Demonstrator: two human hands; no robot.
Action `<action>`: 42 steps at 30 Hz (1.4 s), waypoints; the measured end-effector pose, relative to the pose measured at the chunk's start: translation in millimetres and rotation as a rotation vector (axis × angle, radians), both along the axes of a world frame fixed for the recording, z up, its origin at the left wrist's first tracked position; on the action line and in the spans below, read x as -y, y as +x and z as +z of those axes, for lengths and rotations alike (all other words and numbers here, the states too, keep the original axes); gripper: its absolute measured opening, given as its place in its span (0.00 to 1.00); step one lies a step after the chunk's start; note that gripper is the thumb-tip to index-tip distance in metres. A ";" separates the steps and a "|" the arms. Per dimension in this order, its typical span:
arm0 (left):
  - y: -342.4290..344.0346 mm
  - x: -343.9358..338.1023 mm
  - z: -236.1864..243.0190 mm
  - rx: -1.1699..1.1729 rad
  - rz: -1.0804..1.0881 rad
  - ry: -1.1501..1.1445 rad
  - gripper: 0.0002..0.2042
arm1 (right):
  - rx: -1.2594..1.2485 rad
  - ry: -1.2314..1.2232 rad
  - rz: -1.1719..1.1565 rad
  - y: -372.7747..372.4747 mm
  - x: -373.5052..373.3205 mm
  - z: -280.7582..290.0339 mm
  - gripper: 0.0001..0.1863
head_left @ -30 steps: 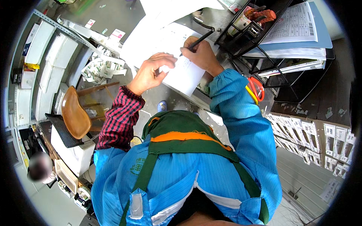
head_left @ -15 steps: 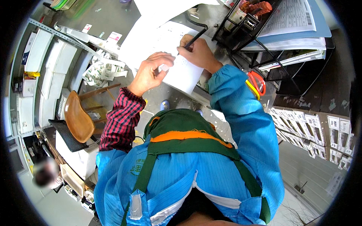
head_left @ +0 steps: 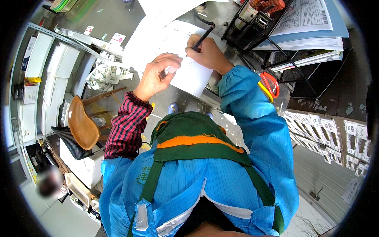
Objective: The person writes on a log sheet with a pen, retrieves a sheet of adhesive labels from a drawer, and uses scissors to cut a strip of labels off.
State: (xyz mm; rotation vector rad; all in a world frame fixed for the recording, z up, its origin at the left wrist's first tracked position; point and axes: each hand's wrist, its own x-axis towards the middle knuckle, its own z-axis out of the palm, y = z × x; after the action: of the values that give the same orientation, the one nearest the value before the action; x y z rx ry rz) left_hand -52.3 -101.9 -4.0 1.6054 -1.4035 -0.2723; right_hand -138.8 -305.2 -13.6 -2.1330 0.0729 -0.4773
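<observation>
Pen (head_left: pixel 203 38), black and slim, sits in the grip of the right hand (head_left: pixel 207 55), fingers pressed together around its lower shaft. Its long axis slants from the tip, down on the white sheet of paper (head_left: pixel 189 75), up and away toward the black wire organiser (head_left: pixel 276 51) at the far right of the table (head_left: pixel 118 15). The tip lies just left of the knuckles, so the written line lies on the side of the left hand (head_left: pixel 158 75).

That left hand rests on the same sheet, just beside the right one and nearer the body, thumb and fingers pinching a small pale object (head_left: pixel 171 69) too small to identify. The two hands are close but not touching. The sheet itself lies slantwise, its near corner overhanging the table edge toward the blue jacket sleeve (head_left: pixel 252 118).

Orange-handled scissors (head_left: pixel 270 83) hang to the right of the writing arm, well apart from the pen.
</observation>
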 end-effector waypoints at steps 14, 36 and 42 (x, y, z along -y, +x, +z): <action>-1.0 -0.2 -1.0 -0.013 0.013 0.008 0.11 | -0.021 -0.030 0.031 -0.3 1.7 4.3 0.10; -0.9 0.5 -3.5 -0.042 0.002 -0.027 0.11 | -0.102 0.227 0.107 -2.0 7.7 3.0 0.08; 0.3 0.9 -5.7 -0.032 0.026 -0.013 0.11 | -0.105 0.618 0.116 0.2 9.5 4.5 0.18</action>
State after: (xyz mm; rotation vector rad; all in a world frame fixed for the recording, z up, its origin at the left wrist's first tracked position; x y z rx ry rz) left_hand -52.0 -102.8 -9.7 1.6001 -1.3569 -0.2719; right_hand -138.6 -314.7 -9.1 -1.5425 0.1363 -0.2315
